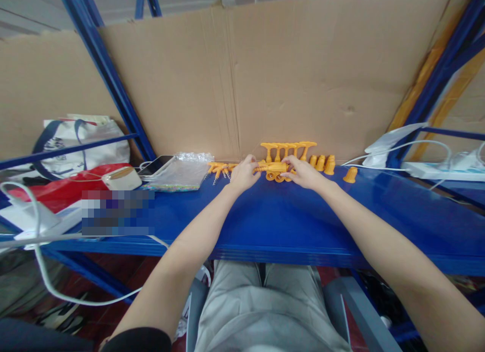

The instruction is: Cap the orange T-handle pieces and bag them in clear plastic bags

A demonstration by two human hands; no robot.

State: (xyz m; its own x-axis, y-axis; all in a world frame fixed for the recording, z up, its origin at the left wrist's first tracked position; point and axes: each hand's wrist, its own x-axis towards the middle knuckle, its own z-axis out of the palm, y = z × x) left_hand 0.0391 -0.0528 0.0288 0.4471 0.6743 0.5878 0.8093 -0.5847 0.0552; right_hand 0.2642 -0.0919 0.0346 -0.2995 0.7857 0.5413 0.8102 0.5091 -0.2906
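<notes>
Yellow plastic barrel [278, 167] with a threaded shaft, held above the counter [242, 225] between both hands, fingers narrow. Left hand [244, 173] pinches at the shaft end; right hand [301, 173] grips the barrel's right end. Can't tell if shaft and barrel are joined.

Around the barrel: round-ended yellow pieces [270, 176] crowd just under its near side, partly covered by right hand. Row of T-handled threaded pieces [286, 149] stands just behind it, blocking the way back, cardboard panel [322, 64] behind those. Bell-shaped caps [330, 165] sit to its right past the hand, one lone cap [350, 175] farther right. Left of it, beyond left hand: yellow pieces with metal spirals [216, 179], partly hidden by that hand, then clear plastic bag [185, 174], dark-screened device [157, 165], white box [121, 179], red bag [71, 188]. White power strip [447, 171] well off to its right.
</notes>
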